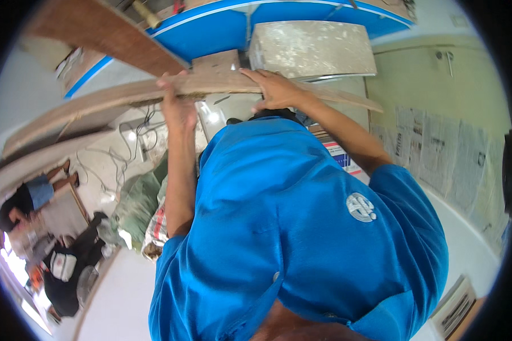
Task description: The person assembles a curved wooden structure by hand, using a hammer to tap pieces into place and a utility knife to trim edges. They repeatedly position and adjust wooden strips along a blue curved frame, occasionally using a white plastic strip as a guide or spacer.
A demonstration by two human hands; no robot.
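A long wooden plank runs crosswise in front of me, its narrow edge facing me. My left hand grips it left of the middle, with fingertips showing over the far side. My right hand clasps it further right, fingers laid over the top and thumb below. Part of each hand's grip is hidden by the wood. Just beyond my left hand, a wide brown board slants away to the upper left.
Behind the plank are a paint-flecked box-like block and a blue-sided bench. Cables and a green sack lie on the floor at left. Two people are further left, one in denim shorts. A door stands at right.
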